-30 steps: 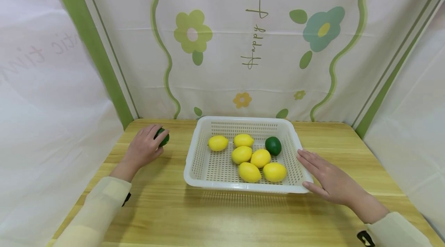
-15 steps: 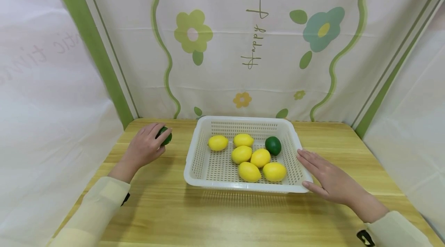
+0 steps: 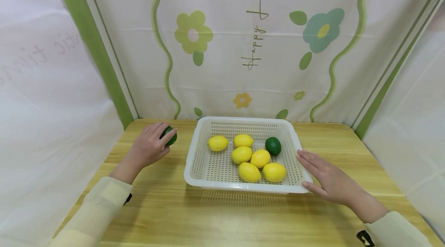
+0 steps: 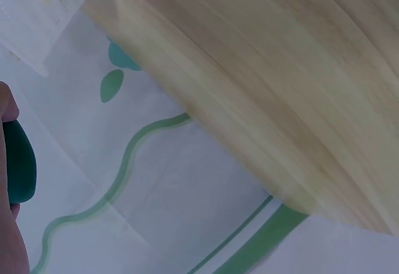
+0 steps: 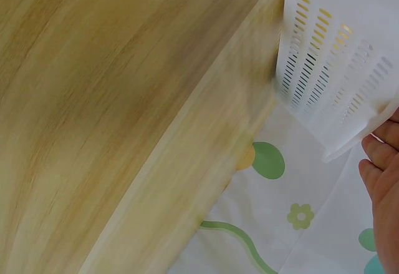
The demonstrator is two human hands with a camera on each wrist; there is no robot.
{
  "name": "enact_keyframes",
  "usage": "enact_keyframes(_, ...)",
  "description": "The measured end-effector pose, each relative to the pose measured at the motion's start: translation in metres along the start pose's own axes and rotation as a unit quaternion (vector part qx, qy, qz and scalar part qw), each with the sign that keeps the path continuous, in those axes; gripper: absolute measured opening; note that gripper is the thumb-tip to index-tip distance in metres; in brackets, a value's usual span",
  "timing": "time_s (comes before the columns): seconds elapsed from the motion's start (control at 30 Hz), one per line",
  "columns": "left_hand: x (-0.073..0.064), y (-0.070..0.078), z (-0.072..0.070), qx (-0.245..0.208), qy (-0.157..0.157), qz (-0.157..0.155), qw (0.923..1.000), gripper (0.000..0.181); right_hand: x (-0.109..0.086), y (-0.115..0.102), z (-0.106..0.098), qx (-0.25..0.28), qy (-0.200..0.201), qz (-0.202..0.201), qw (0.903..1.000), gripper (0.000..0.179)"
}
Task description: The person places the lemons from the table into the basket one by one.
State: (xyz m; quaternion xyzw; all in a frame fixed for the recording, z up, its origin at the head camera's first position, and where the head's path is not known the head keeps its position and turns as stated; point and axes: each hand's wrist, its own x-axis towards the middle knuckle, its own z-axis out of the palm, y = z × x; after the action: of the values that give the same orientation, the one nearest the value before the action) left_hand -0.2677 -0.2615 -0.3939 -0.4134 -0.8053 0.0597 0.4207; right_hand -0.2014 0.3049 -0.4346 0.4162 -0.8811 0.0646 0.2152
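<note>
My left hand (image 3: 147, 147) grips a smooth dark green avocado (image 3: 173, 139) left of the basket, fingers over its top. In the left wrist view the avocado (image 4: 20, 165) shows at the left edge, partly covered by the hand. A white plastic basket (image 3: 243, 188) with slotted walls stands mid-table, holding several yellow lemons (image 3: 241, 155) and another dark green avocado (image 3: 273, 146). With fingers extended, my right hand (image 3: 333, 182) rests against the basket's right rim; the right wrist view shows its fingertips (image 5: 372, 146) under the rim's edge.
The wooden table (image 3: 222, 224) runs beneath everything. Behind it hangs a white curtain (image 3: 222, 65) printed with flowers and green wavy lines. More pale cloth (image 3: 45, 104) closes off the left side, and the right side likewise.
My left hand has shifted slightly to the right with the avocado in its grip, nearer to the basket. The right hand, the basket and its fruit have stayed where they were.
</note>
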Motion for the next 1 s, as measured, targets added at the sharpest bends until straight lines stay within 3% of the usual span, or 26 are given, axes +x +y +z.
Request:
enact_keyframes(0.3, 0.01, 0.007, -0.001, -0.008, 0.022, 0.016, 0.9996, 0.04, 0.0, 0.0, 0.001, 0.003, 0.004, -0.003, 1.0, 0.069)
enact_keyframes(1.0, 0.042, 0.024, -0.005, -0.025, 0.025, 0.049, 0.9982, 0.04, -0.001, 0.0, 0.002, 0.001, 0.006, 0.005, 1.0, 0.07)
